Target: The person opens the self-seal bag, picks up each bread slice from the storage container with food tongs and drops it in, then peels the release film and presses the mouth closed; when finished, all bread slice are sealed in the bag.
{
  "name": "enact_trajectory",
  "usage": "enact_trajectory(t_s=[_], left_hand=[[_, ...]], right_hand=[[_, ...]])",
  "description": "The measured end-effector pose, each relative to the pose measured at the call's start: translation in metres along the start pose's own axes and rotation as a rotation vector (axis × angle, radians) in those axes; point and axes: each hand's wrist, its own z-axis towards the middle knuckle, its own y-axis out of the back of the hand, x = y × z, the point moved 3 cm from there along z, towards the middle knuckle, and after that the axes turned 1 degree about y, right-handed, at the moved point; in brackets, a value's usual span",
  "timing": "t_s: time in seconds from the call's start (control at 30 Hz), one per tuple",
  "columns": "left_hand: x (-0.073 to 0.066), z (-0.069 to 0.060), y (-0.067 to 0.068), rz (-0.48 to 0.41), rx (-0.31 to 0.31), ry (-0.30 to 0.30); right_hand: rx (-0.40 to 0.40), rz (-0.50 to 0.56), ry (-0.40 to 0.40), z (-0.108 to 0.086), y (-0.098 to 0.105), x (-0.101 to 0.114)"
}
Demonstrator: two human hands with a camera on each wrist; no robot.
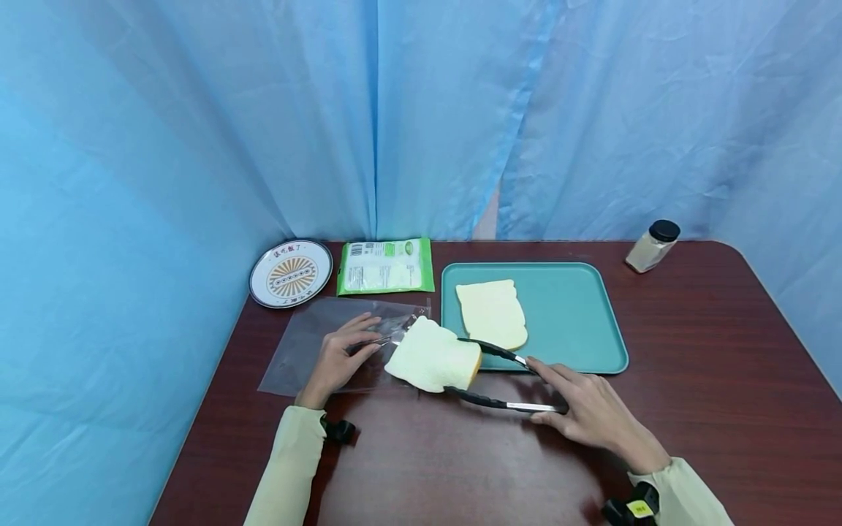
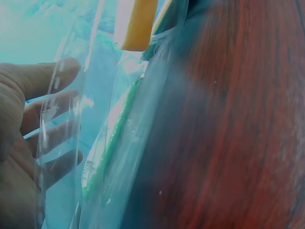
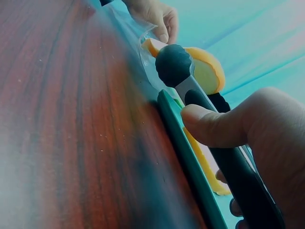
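My right hand [image 1: 588, 405] grips a pair of black and silver tongs [image 1: 526, 407]. Between the tong tips is a slice of bread [image 1: 430, 358], held above the table with its far end at the mouth of a clear plastic bag [image 1: 296, 358]. With thumb and fingers, my left hand [image 1: 338, 358] holds the bag by its opening. How far the bread reaches into the bag I cannot tell. In the right wrist view, the thumb lies along a tong arm [image 3: 233, 176]. A second bread slice [image 1: 492, 314] lies on the teal tray [image 1: 572, 314].
Behind the bag are a round patterned plate [image 1: 291, 274] and a green-and-white packet [image 1: 384, 267]. A black-lidded jar [image 1: 651, 247] leans at the back right of the brown table [image 1: 697, 351]. Blue curtains [image 1: 427, 117] hang along the back and sides.
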Motion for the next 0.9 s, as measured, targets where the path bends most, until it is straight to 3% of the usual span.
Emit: enact_trajectory(t_s=[0.57, 0.9], left_hand=[[-0.001, -0.001, 0.000, -0.006, 0.019, -0.010], [-0.002, 0.000, -0.001, -0.028, 0.023, -0.030]], right_hand=[[0.082, 0.044, -0.004, 0.018, -0.013, -0.005], [0.092, 0.063, 0.027, 0.030, -0.021, -0.005]])
